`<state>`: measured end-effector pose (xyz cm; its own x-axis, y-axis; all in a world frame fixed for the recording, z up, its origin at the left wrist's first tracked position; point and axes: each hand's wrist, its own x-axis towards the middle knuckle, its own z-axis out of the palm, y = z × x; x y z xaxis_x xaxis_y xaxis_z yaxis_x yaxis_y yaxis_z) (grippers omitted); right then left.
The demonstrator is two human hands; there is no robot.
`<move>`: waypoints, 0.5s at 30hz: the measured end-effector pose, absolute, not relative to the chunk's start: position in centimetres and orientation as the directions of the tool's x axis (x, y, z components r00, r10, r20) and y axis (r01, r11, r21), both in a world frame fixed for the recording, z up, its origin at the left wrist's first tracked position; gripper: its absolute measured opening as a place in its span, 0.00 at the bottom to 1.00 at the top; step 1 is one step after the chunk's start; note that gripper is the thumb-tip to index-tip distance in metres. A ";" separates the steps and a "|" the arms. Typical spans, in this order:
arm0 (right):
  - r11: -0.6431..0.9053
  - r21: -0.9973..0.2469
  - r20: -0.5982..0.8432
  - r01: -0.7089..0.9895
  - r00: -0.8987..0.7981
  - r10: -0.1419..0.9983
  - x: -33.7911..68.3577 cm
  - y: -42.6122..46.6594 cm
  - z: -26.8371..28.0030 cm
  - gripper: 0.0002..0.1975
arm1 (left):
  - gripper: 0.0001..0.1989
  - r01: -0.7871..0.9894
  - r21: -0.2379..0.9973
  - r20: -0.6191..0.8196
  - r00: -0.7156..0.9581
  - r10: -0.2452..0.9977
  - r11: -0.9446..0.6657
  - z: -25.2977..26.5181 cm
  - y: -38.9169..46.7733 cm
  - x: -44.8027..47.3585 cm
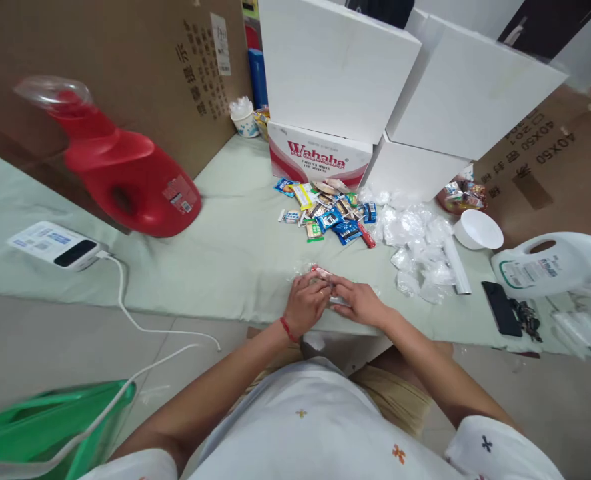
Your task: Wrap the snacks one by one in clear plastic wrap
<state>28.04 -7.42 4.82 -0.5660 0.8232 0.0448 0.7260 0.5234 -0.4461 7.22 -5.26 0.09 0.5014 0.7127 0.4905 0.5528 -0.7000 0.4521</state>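
Observation:
At the table's near edge, my left hand (pixel 306 301) and my right hand (pixel 359 302) meet over a small clear plastic bag (pixel 301 269) lying on the cloth. A red packet (pixel 320 271) shows in it, just beyond my fingertips. Both hands have their fingers bent and pressed onto the plastic, which hides most of the bag. Farther back lies a loose pile of small wrapped snacks (pixel 329 217) in blue, green and yellow. A heap of crumpled clear plastic bags (pixel 415 233) is to the right of it.
White boxes (pixel 340 67) stand behind the snacks, one a Wahaba carton (pixel 320 155). A red jug (pixel 135 180) and a white device (pixel 55 245) with a cable are on the left. To the right are a white bowl (pixel 478 230), a white jug (pixel 550 263) and a black phone (pixel 501 308).

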 end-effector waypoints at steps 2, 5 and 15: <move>0.518 -0.358 0.049 0.777 -0.538 0.841 27.4 -8.1 4.1 0.09 | 0.08 0.589 0.507 0.540 0.351 0.765 -0.629 -0.5 -5.4 7.0; 0.525 -0.250 0.009 0.813 -0.541 0.841 26.7 -8.4 4.2 0.10 | 0.15 0.612 0.650 0.494 0.108 0.863 -0.449 -1.3 -4.8 5.9; 0.543 -0.238 -0.065 0.805 -0.571 0.818 26.1 -7.9 5.6 0.13 | 0.22 0.654 0.748 0.030 -0.206 0.978 0.115 0.2 0.2 3.1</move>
<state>26.13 -7.94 5.60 -0.5710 0.8183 -0.0655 0.8053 0.5429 -0.2383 3.13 0.15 0.18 -0.2062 0.9780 0.0298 0.6539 0.1151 0.7478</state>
